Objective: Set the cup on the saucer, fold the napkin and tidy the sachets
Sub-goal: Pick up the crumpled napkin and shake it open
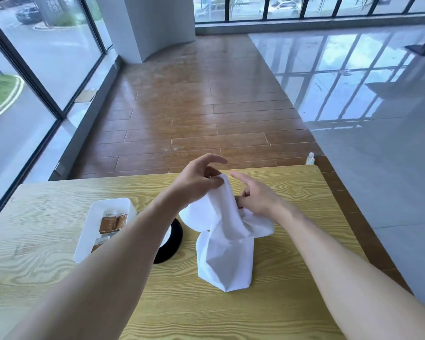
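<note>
The workpiece is a white cloth napkin, lifted off a light yellow wood-grain tabletop at its upper end. Its lower end rests on the tabletop near the centre, forming a creased, pointed fold toward the near edge.

Left hand: pinches the top corner of the napkin between thumb and fingertips; the index finger is extended above the pinch. The left forearm crosses diagonally from the lower left.

Right hand: positioned just right of the napkin's raised section. The lower fingers are curled into the cloth at mid-height, gripping it; the index finger is extended and clear of the fabric.

The napkin spreads into rounded lobes on either side below the two hands and narrows where the right hand gathers it.

A round black saucer sits on the tabletop just left of the napkin, partly covered by the left forearm. A white shape lies on its inner area; this is probably the cup, but the forearm hides too much to confirm.

A white rectangular plastic tray lies further left, near the saucer. It contains several brown paper sachets, lying flat and unevenly arranged.

A small clear bottle stands beyond the far right corner of the tabletop.
</note>
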